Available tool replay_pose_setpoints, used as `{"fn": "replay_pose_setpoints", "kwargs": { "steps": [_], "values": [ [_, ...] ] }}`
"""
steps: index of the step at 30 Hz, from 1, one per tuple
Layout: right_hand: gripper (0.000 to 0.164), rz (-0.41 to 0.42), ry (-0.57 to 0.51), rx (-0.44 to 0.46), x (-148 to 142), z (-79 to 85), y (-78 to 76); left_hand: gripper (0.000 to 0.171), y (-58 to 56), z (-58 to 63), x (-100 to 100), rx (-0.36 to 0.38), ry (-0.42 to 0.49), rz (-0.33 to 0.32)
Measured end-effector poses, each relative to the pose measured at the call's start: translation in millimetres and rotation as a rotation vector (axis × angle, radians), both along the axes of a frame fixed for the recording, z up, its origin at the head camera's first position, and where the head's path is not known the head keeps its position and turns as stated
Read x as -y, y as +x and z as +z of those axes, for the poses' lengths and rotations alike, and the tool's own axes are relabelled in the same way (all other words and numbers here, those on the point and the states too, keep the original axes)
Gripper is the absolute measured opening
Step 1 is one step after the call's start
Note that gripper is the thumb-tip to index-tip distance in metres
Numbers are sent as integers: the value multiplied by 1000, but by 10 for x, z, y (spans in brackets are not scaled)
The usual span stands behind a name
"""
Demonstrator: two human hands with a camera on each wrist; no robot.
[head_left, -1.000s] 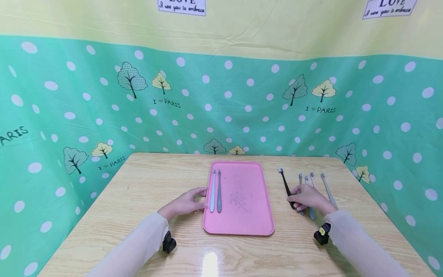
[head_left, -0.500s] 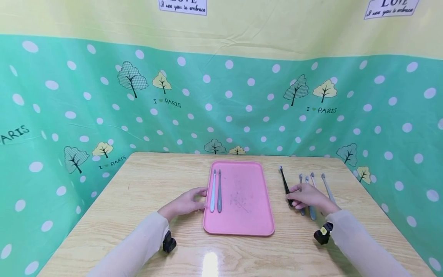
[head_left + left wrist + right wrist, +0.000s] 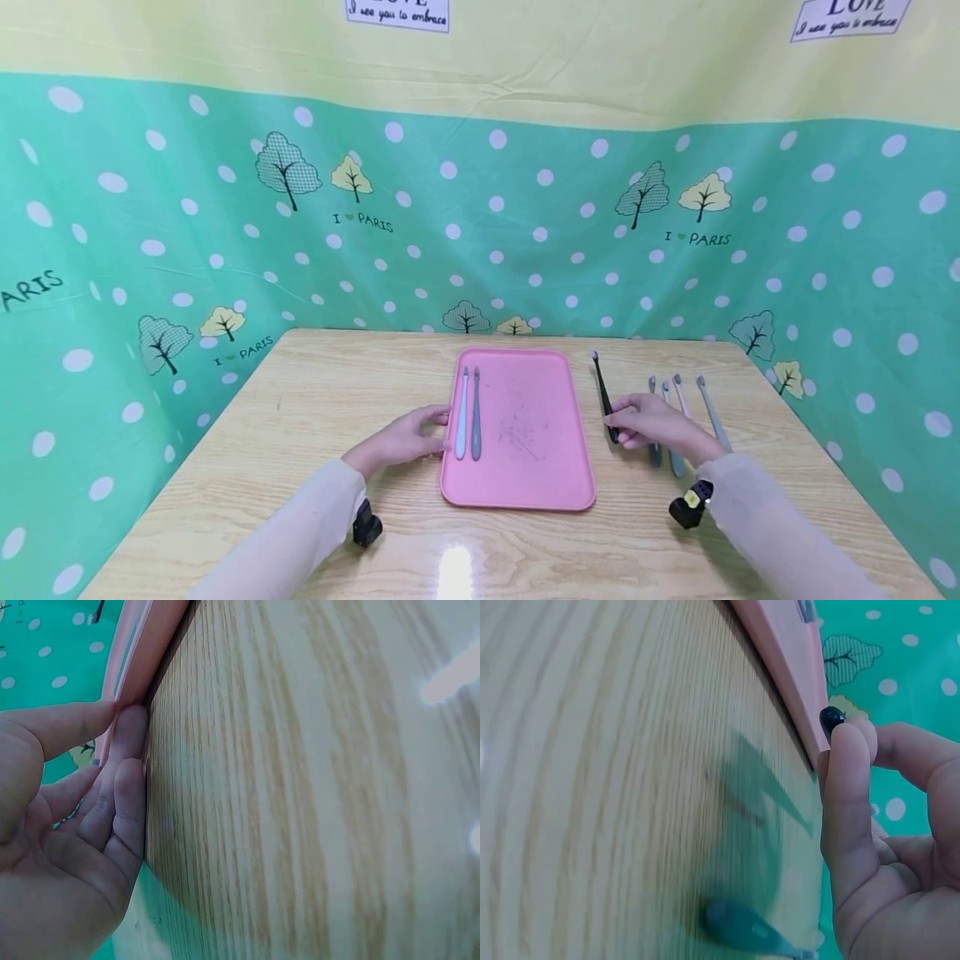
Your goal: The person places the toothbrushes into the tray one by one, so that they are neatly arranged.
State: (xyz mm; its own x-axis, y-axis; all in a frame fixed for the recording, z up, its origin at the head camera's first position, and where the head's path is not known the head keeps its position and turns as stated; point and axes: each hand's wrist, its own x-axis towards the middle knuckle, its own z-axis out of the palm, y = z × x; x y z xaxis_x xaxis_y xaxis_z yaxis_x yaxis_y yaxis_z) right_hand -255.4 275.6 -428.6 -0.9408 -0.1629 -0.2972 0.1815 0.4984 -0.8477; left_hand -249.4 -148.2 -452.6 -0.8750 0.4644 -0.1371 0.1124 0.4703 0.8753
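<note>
My right hand (image 3: 656, 422) pinches a black toothbrush (image 3: 602, 389) between thumb and fingers, its head pointing away; in the right wrist view the dark handle end (image 3: 831, 718) shows at the fingertips, over the table. Across the pink tray (image 3: 528, 492), my left hand (image 3: 401, 435) holds the left edge, thumb at the rim and fingers against the outer wall in the left wrist view. Inside the tray, a light blue toothbrush (image 3: 461, 429) and a grey toothbrush (image 3: 476, 429) lie side by side along the left.
Several more toothbrushes lie right of the tray, partly behind my right hand, including a blue-grey one (image 3: 714, 415) at the far right. The wooden table (image 3: 337, 367) meets a green dotted cloth (image 3: 525, 275) at the back.
My right hand has moved left toward the tray and lifted the black toothbrush along with it. The left hand and tray stay where they were.
</note>
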Motion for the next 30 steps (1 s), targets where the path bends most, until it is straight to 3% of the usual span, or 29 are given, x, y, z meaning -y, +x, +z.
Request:
{"fn": "replay_pose_setpoints", "kwargs": {
  "steps": [16, 30],
  "values": [
    [56, 81, -151, 23, 356, -23, -19, 71, -13, -20, 8, -6, 2, 15],
    [43, 177, -205, 36, 783, -104, -16, 71, -15, -12, 5, -7, 10, 15]
  ]
}}
